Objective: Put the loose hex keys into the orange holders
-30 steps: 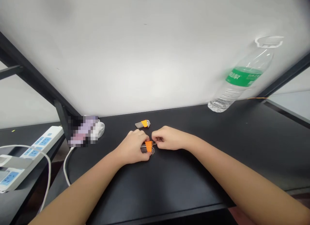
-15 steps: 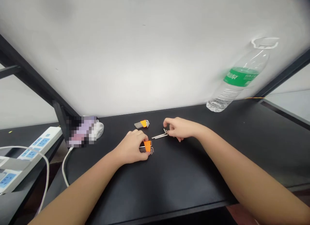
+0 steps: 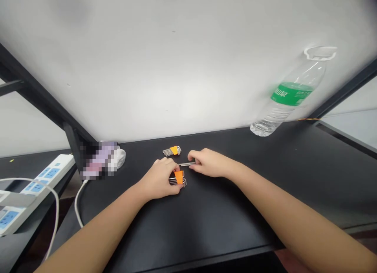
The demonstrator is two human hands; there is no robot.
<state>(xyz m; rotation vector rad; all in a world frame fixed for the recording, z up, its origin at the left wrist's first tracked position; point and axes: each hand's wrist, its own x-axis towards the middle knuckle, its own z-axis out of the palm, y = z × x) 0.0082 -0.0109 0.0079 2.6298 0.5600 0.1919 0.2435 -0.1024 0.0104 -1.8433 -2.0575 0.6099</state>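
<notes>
My left hand (image 3: 160,178) is closed around a hex key set in an orange holder (image 3: 178,177), resting on the black tabletop. The bent ends of its keys point right, past my thumb. Just right of it, my right hand (image 3: 207,162) pinches loose silver hex keys (image 3: 187,163) between thumb and fingers. Their long ends reach left to the fingertips of my left hand; the other ends are hidden in my right hand. Behind both hands lies a second hex key set (image 3: 173,150), also in an orange holder, untouched.
On the black table (image 3: 188,233), a large clear bottle (image 3: 290,94) with a green label stands at the back right by the white wall. To the left are a white power strip (image 3: 38,186), a white cable (image 3: 77,204) and a partly blurred purple item (image 3: 101,157).
My right hand has moved left with the loose hex keys, bringing their tips to my left hand. My left hand and its hex key set have stayed in place.
</notes>
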